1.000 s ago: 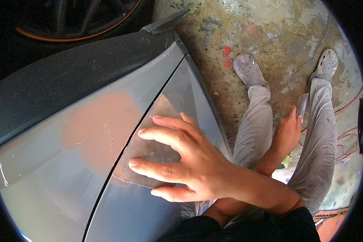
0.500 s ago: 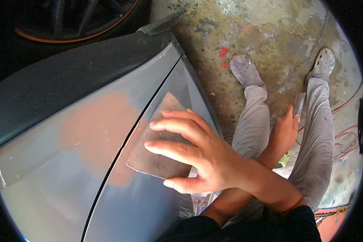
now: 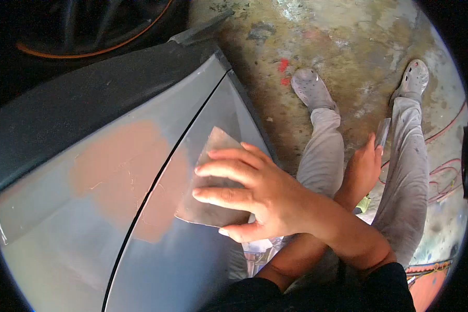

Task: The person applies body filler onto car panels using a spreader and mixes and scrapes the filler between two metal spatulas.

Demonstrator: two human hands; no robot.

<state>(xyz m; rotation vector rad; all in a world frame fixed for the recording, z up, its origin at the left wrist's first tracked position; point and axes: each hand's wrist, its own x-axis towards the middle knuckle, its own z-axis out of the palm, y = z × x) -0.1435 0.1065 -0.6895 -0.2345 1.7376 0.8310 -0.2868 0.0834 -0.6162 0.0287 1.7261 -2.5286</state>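
My right hand (image 3: 257, 190) reaches across over my left forearm and presses a thin, flat brown-grey sheet (image 3: 213, 200) against the grey car panel (image 3: 177, 265). Its fingers lie over the sheet's upper face, with the thumb at the lower edge. A smooth peach-coloured patch of filler (image 3: 122, 161) spreads across the panel on both sides of a dark seam, left of the sheet. Between my legs, my left hand (image 3: 364, 164) grips a flat, greyish blade (image 3: 383, 131) pointing up; its handle, if any, is hidden in the fingers.
Black trim (image 3: 88, 99) edges the panel, with a wheel (image 3: 93, 26) behind it at top left. My shoes (image 3: 313, 89) stand on a stained concrete floor (image 3: 364, 41). Red hoses or cords (image 3: 444, 174) lie on the floor at the right.
My right hand and the sheet have slid slightly right, away from the seam, baring more of the filler. My fingers sit closer together. The left hand still holds the blade; the view shifted slightly.
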